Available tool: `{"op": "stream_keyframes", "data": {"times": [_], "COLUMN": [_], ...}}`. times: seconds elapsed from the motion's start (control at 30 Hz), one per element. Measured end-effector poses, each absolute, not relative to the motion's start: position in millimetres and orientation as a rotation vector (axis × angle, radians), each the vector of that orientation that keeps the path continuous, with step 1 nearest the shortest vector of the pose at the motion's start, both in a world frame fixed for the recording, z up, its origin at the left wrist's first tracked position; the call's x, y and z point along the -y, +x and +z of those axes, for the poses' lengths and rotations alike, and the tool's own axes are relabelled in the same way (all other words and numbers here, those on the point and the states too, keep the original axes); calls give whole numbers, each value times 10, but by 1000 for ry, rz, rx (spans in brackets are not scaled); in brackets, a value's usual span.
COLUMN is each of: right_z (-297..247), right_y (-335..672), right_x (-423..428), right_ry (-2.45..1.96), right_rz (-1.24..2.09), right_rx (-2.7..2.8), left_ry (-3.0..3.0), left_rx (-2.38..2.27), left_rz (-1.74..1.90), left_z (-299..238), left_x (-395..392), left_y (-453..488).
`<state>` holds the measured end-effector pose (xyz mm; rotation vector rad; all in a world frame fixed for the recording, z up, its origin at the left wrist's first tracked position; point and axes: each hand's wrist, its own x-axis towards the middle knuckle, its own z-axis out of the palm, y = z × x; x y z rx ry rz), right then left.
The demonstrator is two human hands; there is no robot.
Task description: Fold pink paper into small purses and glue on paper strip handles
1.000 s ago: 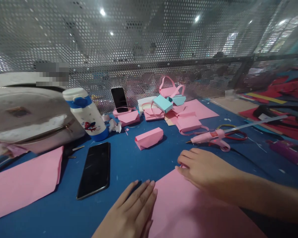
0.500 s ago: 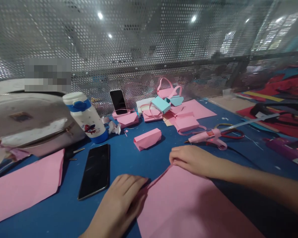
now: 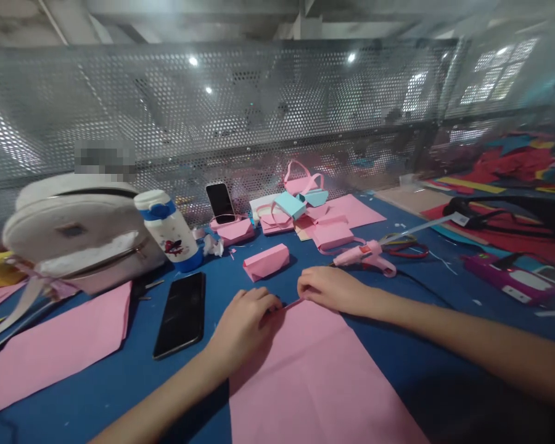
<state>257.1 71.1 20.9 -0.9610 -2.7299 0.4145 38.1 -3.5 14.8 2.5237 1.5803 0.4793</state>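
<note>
A large sheet of pink paper (image 3: 312, 382) lies on the blue table in front of me, its far edge turned up in a narrow fold. My left hand (image 3: 247, 317) is closed on the left part of that edge, fingers curled over it. Beside it my right hand (image 3: 330, 288) pinches the same edge further right; its fingertips are partly hidden. Just beyond the hands sits a small folded pink paper box (image 3: 266, 262). A pink hot glue gun (image 3: 365, 255) with a clear glue stick rests beyond my right wrist.
Left of my hands lie a black phone (image 3: 180, 314) and folded pink paper (image 3: 65, 351). Behind them stand a white bottle (image 3: 169, 231) and a pale backpack (image 3: 83, 228). Small paper bags (image 3: 333, 231) cluster at the back; a purple device (image 3: 504, 277) is at right.
My left hand has moved up to the sheet's far edge, closer to my right hand, and now grips the fold. The camera view has tilted up.
</note>
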Motion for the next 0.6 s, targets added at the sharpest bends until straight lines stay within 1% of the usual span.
{"op": "stream_keyframes", "data": {"times": [0.13, 0.27, 0.43, 0.6], "right_z": [220, 234, 238, 259], "right_y": [2568, 2576, 2586, 2687], "right_x": [-676, -650, -578, -472], "right_ry": [-957, -911, -814, -719], "right_rz": [251, 98, -46, -133], "right_rx": [2767, 2820, 2897, 2952], "left_ry": [2581, 2709, 2856, 2898], "left_rx": [-1549, -1530, -1510, -1471], "left_rz": [538, 540, 467, 397], "left_z": [91, 47, 39, 141], "left_x": [-96, -82, 61, 170], "left_y": [630, 685, 707, 746]}}
